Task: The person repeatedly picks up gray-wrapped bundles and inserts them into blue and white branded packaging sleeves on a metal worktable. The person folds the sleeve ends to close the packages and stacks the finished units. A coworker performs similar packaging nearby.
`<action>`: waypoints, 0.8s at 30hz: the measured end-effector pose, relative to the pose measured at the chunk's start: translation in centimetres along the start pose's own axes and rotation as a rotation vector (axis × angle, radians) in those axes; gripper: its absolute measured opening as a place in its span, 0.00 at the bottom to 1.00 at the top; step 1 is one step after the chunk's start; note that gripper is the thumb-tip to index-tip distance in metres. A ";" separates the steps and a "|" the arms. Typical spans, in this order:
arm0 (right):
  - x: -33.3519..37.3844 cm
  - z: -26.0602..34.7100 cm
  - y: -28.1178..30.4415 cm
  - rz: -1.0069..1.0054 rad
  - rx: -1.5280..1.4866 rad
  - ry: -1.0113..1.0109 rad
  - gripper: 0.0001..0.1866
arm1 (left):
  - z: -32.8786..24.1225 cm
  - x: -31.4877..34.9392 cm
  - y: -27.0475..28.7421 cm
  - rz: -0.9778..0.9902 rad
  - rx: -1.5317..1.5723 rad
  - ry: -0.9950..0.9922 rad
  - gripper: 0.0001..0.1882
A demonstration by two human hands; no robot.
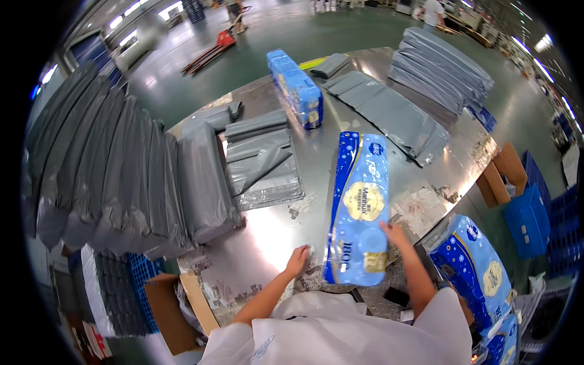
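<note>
Right hand [397, 235] pinches blue pack [364, 173]; left hand [296, 261] unclear; 2 gray stacks [115, 167] flank table [264, 237].

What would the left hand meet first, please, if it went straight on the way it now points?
Beyond the small white scrap at its fingertips, the left hand would probably meet the side of the long blue pack, though their heights above the table are unclear.

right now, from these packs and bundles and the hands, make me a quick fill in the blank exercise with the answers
1. The right hand is at the ____ edge of the nearest pack on the table.
2. That pack is mainly coloured ____.
3. The bundles stacked at far left are coloured ____.
4. The pallet jack is coloured ____.

Missing words: right; blue; grey; red.
</note>
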State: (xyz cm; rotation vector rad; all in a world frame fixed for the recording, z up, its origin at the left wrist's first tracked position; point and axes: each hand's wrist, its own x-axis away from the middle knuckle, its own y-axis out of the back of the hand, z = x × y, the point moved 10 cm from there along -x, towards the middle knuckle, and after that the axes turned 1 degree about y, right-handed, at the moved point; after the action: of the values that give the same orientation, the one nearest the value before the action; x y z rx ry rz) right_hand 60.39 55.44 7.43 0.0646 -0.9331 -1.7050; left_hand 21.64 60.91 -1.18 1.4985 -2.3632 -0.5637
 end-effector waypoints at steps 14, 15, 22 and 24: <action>7.3 9.7 -4.8 0.374 -1.369 -0.188 0.31 | -22.5 -2.0 4.9 0.507 0.759 0.391 0.52; 6.6 8.8 -4.7 0.391 -1.404 -0.206 0.29 | -24.3 -1.9 5.6 0.504 0.732 0.373 0.52; 10.8 9.1 -4.6 0.285 -1.398 -0.248 0.25 | -17.5 -2.2 7.3 0.477 0.367 0.374 0.43; 8.3 3.8 -6.5 0.372 -1.246 -0.209 0.29 | -8.0 -5.9 10.7 0.209 -0.028 0.225 0.41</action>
State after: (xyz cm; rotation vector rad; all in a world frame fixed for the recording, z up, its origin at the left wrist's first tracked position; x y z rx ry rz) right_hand 50.31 50.87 9.48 -1.0501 0.1102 -1.6764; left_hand 19.07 69.05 10.72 1.2135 -2.2876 -0.3565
